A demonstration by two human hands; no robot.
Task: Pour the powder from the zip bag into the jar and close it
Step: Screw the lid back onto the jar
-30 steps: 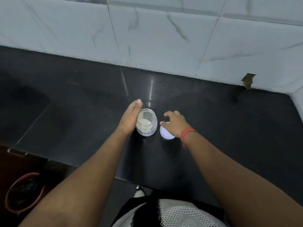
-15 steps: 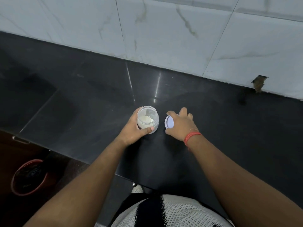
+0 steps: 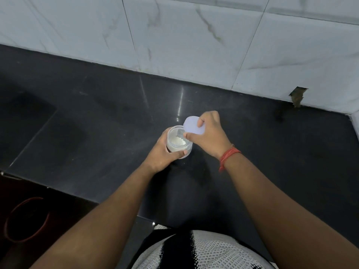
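Jar (image 3: 179,141) sitting upright on counter (image 3: 97,133), being gripped by left hand (image 3: 162,155): thumb curling across near side of glass, fingers wrapping round far left side. Lying in bottom of jar, white powder (image 3: 177,141), filling only lower part. Mouth of jar staying uncovered.

Holding lid (image 3: 193,126) just beyond and to right of left hand's fingers, right hand (image 3: 210,133) pinching it at its right edge, thumb on near rim, fingers curled over far rim. Lid tilting, pale flat face turned up toward camera, lower left edge overlapping far right rim of jar; touching or hovering just above, cannot tell. Not seated on mouth yet.

Circling right wrist, just behind right hand, red thread (image 3: 228,157).

Running behind both hands, well beyond lid, white marbled tiles (image 3: 194,45) meeting counter's back edge. Far to right of right hand, chipped notch (image 3: 298,96) at tile base. Far to left of left hand and below counter's front edge, red bucket (image 3: 25,220) in shadow. Showing between forearms at bottom, white and black shirt (image 3: 204,253). Zip bag not showing anywhere.
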